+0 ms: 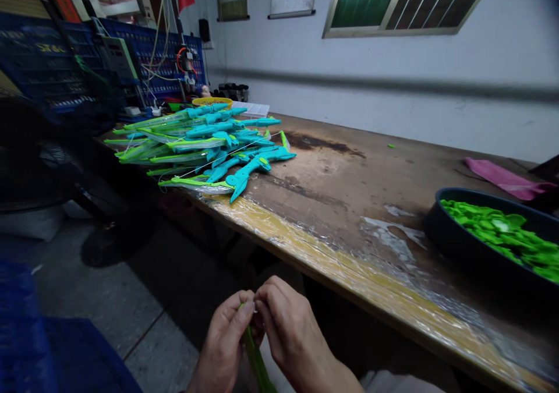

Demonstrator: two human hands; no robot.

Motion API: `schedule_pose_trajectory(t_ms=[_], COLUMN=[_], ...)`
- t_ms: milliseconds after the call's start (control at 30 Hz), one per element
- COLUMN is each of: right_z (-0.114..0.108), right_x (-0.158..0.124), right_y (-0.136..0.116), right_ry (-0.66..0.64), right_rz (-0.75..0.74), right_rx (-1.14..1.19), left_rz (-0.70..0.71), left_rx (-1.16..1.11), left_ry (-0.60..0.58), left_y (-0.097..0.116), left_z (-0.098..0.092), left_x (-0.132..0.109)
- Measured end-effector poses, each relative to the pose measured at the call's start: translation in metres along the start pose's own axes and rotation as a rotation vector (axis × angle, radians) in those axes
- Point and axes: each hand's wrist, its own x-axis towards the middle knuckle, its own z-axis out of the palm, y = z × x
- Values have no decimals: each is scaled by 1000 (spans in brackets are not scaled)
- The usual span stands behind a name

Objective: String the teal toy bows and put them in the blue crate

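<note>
While your hands are meeting just off the near edge of the table (336, 189), they're handling a green strip (257, 361). It's looking long, narrow & fairly smooth, dull green in the low light, running from your fingertips down to the bottom of view, where it's leaving frame. Your L hand (225, 335) is curling nearly closed, thumb & fingers pinching the strip's top end. Your R hand (290, 323) is also curling nearly closed, fingertips right at the L thumb tip, by a tiny whitish bit (255, 307), too small to ID; can't tell exactly what they're gripping. Up on the table, blue-&-green bow-like toys (248, 174) are lying piled at L, & a dark basin (449, 241) w/ green pcs (502, 230) is sitting at R.
</note>
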Motion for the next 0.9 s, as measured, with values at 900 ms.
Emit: schedule_pose_trajectory(t_ms=[900], right_z=[-13], right_x=[4], right_y=[2], right_ry=[-134], right_rz=[108], right_rx=[16], left_rz=[11], left_rx=[162], left_ry=[93], left_y=[-5], left_z=[-2], left_x=[3])
